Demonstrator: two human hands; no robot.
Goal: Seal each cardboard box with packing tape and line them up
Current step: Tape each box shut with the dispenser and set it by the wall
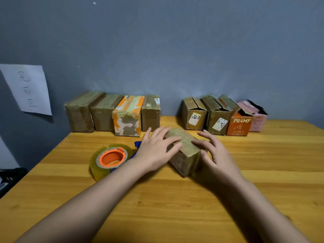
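Observation:
A small brown cardboard box (184,151) lies on the wooden table (157,199), its closed top glossy with tape. My left hand (156,149) lies flat over its left top edge, fingers straight. My right hand (215,153) touches its right side with spread fingers. A roll of clear packing tape (108,158) on an orange core sits in a blue dispenser just left of my left hand. Several taped boxes (112,113) stand in a row at the back left. Several boxes with open flaps (222,116) stand at the back right.
A grey wall (175,50) runs directly behind the boxes, with a sheet of paper (28,88) stuck on it at the left. A gap separates the two box groups behind the held box. The table's left edge drops off near dark objects (8,179).

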